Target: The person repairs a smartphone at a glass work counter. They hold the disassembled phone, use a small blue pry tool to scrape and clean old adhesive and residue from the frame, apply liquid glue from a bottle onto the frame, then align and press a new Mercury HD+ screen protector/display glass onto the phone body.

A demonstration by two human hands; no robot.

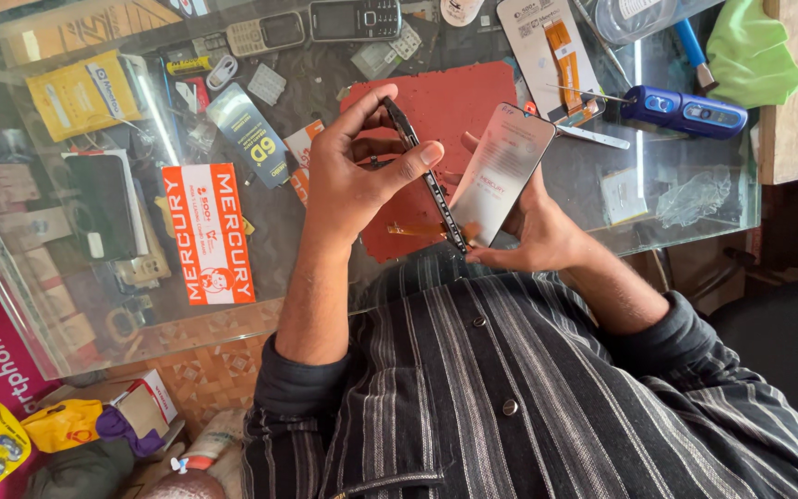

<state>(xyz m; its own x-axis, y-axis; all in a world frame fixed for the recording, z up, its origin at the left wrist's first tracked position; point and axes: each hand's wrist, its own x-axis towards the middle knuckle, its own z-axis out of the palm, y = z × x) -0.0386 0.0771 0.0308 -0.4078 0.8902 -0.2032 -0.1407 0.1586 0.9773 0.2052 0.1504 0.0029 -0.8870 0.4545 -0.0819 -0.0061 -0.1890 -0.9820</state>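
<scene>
Fingers (417,157) of the left hand (348,180) clamp one thin black phone frame (427,180); right hand (533,231) grips one glossy screen panel (501,171) above the glass surface (676,199), near its front edge.

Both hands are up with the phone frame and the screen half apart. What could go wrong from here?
1. An orange ribbon cable seems to run from the screen panel toward the phone frame; spreading them wider could tear it.
2. The right hand supports the thin panel only from behind and below, so it might flex or slip onto the glass counter.
</scene>
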